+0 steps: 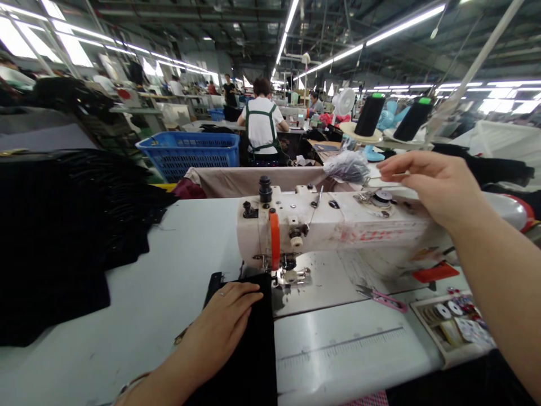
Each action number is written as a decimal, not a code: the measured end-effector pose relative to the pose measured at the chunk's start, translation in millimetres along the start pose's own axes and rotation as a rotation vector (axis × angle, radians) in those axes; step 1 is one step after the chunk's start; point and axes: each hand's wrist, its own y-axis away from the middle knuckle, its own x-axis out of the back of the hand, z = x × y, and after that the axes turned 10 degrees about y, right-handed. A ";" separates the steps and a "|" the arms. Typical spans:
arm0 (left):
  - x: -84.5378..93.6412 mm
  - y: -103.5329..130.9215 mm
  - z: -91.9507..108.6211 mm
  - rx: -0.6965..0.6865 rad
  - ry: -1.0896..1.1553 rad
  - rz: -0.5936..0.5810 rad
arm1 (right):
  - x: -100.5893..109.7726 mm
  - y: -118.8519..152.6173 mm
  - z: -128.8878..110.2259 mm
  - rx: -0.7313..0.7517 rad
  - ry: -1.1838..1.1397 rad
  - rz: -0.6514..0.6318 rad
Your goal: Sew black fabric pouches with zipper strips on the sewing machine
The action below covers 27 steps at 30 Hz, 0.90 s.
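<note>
My left hand (230,321) lies flat, fingers stretched, on a piece of black fabric (249,349). The fabric's far edge is by the presser foot and needle area of a white sewing machine (321,223), left of the foot. My right hand (439,183) is raised over the right part of the machine head, behind the bobbin winder (382,197). Its thumb and fingers come together in a pinch; what is between them, if anything, is too small to tell. An orange guard (274,239) stands upright at the needle end.
Pink-handled scissors (386,300) lie on the machine bed. A tray (443,338) of bobbins and small parts sits at right. Black garments (54,242) are piled at left. Behind are a blue basket (194,149), black thread cones (369,115) and a seated person (262,121).
</note>
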 end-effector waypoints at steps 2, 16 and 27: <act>-0.3 -2.7 1.0 0.015 0.010 -0.010 | 1.1 16.2 -12.3 0.151 0.084 0.251; 18.4 56.1 95.9 -0.031 0.094 -0.295 | -126.4 254.8 -82.8 0.406 -0.108 -0.644; 28.9 62.6 79.4 0.498 0.762 0.177 | -165.0 227.5 -79.8 0.310 0.100 -0.507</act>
